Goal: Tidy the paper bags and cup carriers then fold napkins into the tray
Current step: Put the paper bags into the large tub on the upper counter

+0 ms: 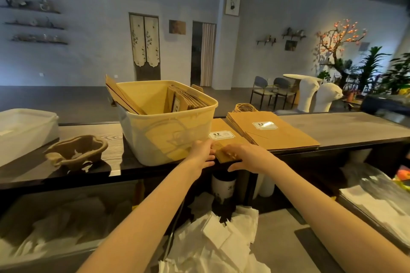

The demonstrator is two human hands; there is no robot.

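Big risk first: bumping the plastic bin [168, 131], already stuffed with upright paper bags [188, 99] and parked right against the left hand [203, 153]. Next, knocking the bigger flat bag stack [273, 131] just beside on the counter [355, 126]. Then fanning out the small bag stack [221, 139] hanging over the near edge, since only a loose 2-hand pinch, fingers curled on top, thumbs under, right hand [246, 157] at the corner. Cup carrier [77, 153] sitting well left, napkins [217, 241] heaped below.
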